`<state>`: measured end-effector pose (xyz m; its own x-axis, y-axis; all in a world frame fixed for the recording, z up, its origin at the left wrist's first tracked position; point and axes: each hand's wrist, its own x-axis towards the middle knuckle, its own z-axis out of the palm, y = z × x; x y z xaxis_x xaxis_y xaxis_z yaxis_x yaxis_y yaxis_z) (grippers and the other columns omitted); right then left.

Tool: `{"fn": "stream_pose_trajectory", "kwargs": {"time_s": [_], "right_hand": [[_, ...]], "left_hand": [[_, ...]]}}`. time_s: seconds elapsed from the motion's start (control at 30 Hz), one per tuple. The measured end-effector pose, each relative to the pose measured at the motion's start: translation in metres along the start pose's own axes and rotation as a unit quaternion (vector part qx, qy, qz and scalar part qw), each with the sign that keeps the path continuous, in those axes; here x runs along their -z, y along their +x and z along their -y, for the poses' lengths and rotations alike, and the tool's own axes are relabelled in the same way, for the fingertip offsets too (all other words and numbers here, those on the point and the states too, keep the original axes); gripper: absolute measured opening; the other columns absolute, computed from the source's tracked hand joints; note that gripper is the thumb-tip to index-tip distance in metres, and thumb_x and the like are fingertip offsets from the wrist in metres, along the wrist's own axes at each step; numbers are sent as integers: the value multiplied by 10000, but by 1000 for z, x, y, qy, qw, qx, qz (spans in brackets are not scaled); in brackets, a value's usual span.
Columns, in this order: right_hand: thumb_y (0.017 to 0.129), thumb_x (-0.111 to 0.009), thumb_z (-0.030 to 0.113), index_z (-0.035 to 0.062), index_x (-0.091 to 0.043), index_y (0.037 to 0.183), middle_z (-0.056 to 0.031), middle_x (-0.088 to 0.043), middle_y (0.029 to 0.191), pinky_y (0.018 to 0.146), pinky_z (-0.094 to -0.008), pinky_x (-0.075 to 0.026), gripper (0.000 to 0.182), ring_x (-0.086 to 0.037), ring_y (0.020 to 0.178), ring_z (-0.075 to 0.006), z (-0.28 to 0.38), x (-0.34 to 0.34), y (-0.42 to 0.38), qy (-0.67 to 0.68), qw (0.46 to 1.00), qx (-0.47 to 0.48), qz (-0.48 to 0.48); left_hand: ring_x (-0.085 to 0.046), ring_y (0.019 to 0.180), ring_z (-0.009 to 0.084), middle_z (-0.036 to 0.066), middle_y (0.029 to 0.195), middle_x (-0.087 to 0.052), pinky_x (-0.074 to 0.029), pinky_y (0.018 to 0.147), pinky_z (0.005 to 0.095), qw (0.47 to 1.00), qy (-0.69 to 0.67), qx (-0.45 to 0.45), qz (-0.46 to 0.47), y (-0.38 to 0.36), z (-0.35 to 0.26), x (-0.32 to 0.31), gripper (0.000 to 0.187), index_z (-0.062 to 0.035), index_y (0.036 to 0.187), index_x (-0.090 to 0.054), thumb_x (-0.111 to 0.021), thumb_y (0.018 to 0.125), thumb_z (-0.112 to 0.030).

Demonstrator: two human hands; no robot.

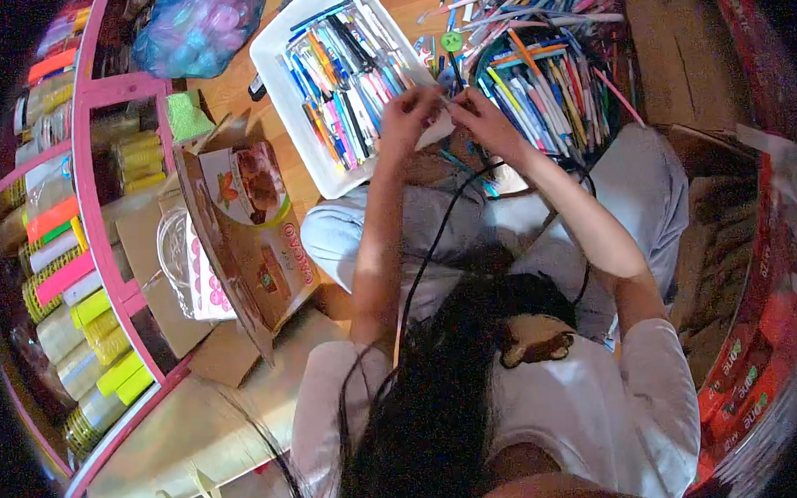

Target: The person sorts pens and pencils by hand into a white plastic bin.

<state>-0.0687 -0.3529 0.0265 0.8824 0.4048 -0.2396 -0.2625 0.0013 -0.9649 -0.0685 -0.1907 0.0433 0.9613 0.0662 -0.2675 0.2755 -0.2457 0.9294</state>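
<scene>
Over the right edge of a white tray (267,57) filled with pens and markers, my left hand (411,117) has its fingers pinched together. Just beside it, my right hand (485,123) is also closed, its fingertips almost touching those of the left. A small pale item shows between the fingertips, too small to name. Beneath the hands is a white piece (435,132), partly covered by them. Right of my hands lies a pile of pens and pencils (548,92), some bundled in rows. A green round smiley piece (452,41) is just above the hands.
An open cardboard box (277,255) stands at the left, near a pink shelf (88,175) of tape rolls. A blue bag (198,29) sits at the top left. A black cable (434,238) crosses the lap. Red packages (739,375) line the right.
</scene>
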Motion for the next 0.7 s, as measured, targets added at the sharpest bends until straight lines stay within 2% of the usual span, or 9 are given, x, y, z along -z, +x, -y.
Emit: {"fn": "stream_pose_trajectory", "kwargs": {"time_s": [0.07,0.1,0.17,0.27,0.33,0.43,0.57,0.67,0.7], "right_hand": [[879,-507,226,42,-491,989,-8,-526,806,561,-197,-377,215,-463,668,-64,-12,5,0,-69,995,65,-29],[878,-509,222,37,-494,1001,-9,-527,801,567,-201,-384,222,-464,665,-65,-8,7,-4,-74,994,68,-38],[879,-507,213,32,-523,1010,-11,-534,768,576,-205,-391,224,-466,652,-67,-5,15,-7,-95,992,62,-54],[841,-538,215,27,-549,956,-128,-606,811,685,-323,-442,221,-585,756,-219,5,25,-6,-88,993,-15,-79],[841,-538,205,33,-574,924,-117,-613,793,688,-307,-447,195,-595,772,-215,-5,30,-1,-89,990,44,-100],[843,-531,200,44,-592,917,-105,-616,799,680,-290,-449,182,-592,758,-195,-9,35,0,-80,990,63,-98],[840,-510,210,58,-604,902,-97,-619,793,664,-298,-449,189,-596,727,-183,9,54,-6,-74,993,15,-92],[825,-502,198,53,-603,883,-128,-616,767,650,-358,-454,186,-602,721,-243,47,72,-25,-225,939,130,-225],[837,-513,299,24,-574,916,-166,-606,842,645,-407,-460,292,-593,787,-330,47,81,-24,-329,906,57,-261]], "left_hand": [[-553,592,99,40,705,-624,-419,504,259,996,-42,21,-78,14,5,11,292,12,817,-637,-583,823,-275],[-545,528,117,51,629,-605,-399,466,277,995,-30,-31,-89,16,-3,17,298,20,750,-625,-587,813,-269],[-555,578,114,51,668,-616,-430,528,264,992,109,32,-51,44,21,37,281,7,796,-643,-583,810,-268],[-551,495,122,60,571,-606,-433,501,272,964,260,22,-57,52,16,33,283,-14,722,-655,-631,750,-294],[-552,466,127,67,530,-594,-432,489,277,955,292,47,-33,59,11,31,305,-14,686,-651,-658,721,-316],[-554,435,158,79,500,-583,-438,480,294,951,289,-6,-112,61,19,22,262,-19,595,-623,-716,668,-253],[-562,443,187,89,511,-588,-443,489,319,957,258,-8,-131,62,25,17,260,-26,532,-602,-733,639,-223],[-575,472,211,98,512,-586,-449,511,336,943,305,-37,-130,55,13,15,257,-16,562,-598,-740,621,-222],[-587,513,189,87,543,-602,-459,530,332,937,332,-25,-108,55,13,17,292,-30,613,-623,-742,640,-295]]}}
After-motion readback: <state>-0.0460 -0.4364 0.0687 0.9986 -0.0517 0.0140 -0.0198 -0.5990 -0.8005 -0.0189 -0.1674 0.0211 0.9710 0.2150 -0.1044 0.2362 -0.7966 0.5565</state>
